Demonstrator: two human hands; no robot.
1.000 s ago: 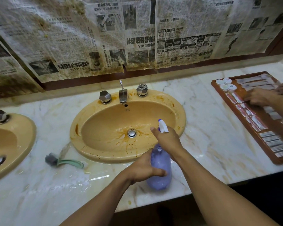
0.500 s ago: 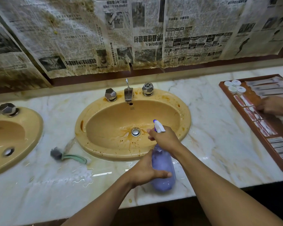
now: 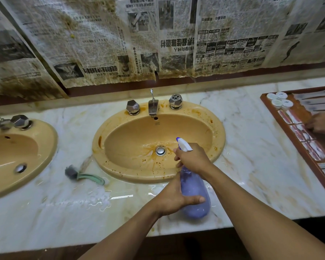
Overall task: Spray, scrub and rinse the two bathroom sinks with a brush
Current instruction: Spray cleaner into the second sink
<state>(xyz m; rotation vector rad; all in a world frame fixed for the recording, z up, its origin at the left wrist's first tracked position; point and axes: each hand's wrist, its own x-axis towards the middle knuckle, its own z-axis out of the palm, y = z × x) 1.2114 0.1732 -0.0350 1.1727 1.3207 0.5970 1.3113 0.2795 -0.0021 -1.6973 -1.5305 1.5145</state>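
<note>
A purple spray bottle (image 3: 194, 192) with a white nozzle is held over the front rim of the middle sink (image 3: 217, 128), nozzle pointing into the bowl. My right hand (image 3: 192, 158) grips its neck and trigger. My left hand (image 3: 172, 198) wraps round the bottle's body from the left. The yellow sink is spattered with brown stains around its drain (image 3: 160, 150). A second yellow sink (image 3: 47, 139) sits at the left. A brush (image 3: 83, 175) with a green handle and grey head lies on the wet counter between the sinks.
The marble counter (image 3: 251, 166) has puddles along its front. A brown tray (image 3: 281, 126) of sachets and white caps sits at the right, with another person's hand (image 3: 322, 122) on it. Stained newspaper (image 3: 158, 38) covers the wall. Chrome taps (image 3: 153, 106) stand behind the sink.
The view has shifted slightly, bringing more of the left sink into sight. Both hands keep their hold on the bottle over the sink's front rim. The other person's hand has moved on the tray.
</note>
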